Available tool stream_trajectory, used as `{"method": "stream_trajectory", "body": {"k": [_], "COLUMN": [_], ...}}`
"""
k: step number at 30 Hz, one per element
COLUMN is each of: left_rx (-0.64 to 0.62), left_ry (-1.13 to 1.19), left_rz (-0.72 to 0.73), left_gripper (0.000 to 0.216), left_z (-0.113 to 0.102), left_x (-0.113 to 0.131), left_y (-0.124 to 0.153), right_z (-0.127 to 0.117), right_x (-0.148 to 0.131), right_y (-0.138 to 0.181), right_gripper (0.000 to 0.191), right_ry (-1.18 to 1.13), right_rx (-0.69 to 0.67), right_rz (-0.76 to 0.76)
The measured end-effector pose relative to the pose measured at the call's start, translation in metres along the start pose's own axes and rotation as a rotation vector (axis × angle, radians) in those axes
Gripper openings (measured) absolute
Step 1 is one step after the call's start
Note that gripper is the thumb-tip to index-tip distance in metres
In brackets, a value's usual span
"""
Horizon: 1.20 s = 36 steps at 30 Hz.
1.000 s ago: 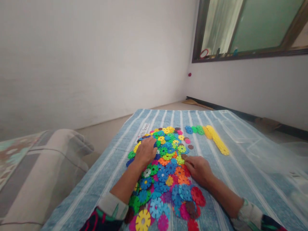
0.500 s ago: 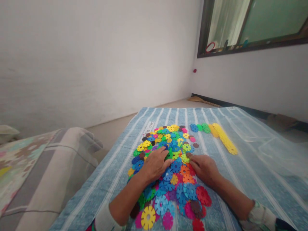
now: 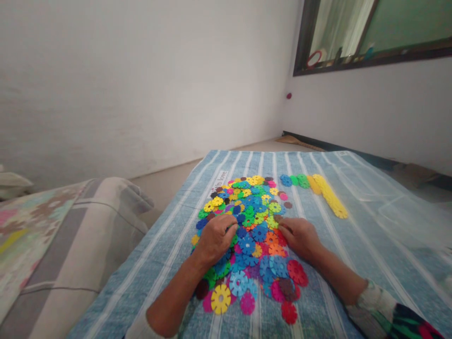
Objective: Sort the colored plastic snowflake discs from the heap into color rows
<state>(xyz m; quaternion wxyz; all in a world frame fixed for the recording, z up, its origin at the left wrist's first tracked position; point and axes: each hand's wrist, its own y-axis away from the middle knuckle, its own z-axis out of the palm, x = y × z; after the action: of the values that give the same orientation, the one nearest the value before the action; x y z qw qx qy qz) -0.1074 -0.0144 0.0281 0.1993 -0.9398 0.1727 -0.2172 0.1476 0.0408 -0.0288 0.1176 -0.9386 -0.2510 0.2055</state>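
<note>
A heap of flat, notched plastic discs point(image 3: 253, 222) in many colours lies spread on a blue striped cloth point(image 3: 353, 263). My left hand point(image 3: 215, 238) rests on the heap's left side, fingers curled down as if pinching a disc; what it holds is hidden. My right hand point(image 3: 299, 236) lies on the heap's right edge, fingers bent together over the orange and red discs. A joined row of blue, green and yellow discs point(image 3: 321, 192) runs diagonally beyond the heap, to the right.
A rolled grey and patterned blanket point(image 3: 81, 245) lies to the left of the cloth. Clear plastic sheeting point(image 3: 399, 207) covers the cloth's right side. White walls meet in the corner ahead, with a dark-framed window point(image 3: 370, 33) at upper right.
My left hand has pulled back from the far part of the heap toward me and curled its fingers. My right hand has stayed at the heap's right edge.
</note>
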Motion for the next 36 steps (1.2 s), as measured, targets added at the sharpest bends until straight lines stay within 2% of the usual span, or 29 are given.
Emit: {"method": "stream_trajectory", "body": {"k": [3, 9, 15, 19, 22, 36], "left_rx": [0.025, -0.033, -0.095, -0.123, -0.141, -0.120], "left_ry": [-0.028, -0.087, -0.227, -0.330, -0.357, -0.380], "left_rz": [0.023, 0.023, -0.053, -0.147, -0.174, -0.168], "left_gripper": [0.013, 0.009, 0.011, 0.021, 0.028, 0.018], "left_z": [0.007, 0.025, 0.031, 0.036, 0.041, 0.052], "left_x": [0.000, 0.003, 0.008, 0.018, 0.021, 0.009], "left_y": [-0.005, -0.022, -0.040, -0.048, -0.049, -0.046], "right_z": [0.000, 0.001, 0.001, -0.001, -0.003, -0.004], "right_x": [0.000, 0.001, 0.001, -0.001, -0.003, -0.004], "right_y": [0.000, 0.000, -0.001, -0.002, -0.003, -0.004], "right_gripper": [0.028, 0.027, 0.027, 0.026, 0.024, 0.027], "right_ry": [0.008, 0.008, 0.030, 0.025, 0.011, 0.056], "right_rx": [0.006, 0.016, 0.012, 0.000, 0.001, -0.009], "right_rz": [-0.005, -0.011, 0.004, 0.010, 0.000, 0.004]}}
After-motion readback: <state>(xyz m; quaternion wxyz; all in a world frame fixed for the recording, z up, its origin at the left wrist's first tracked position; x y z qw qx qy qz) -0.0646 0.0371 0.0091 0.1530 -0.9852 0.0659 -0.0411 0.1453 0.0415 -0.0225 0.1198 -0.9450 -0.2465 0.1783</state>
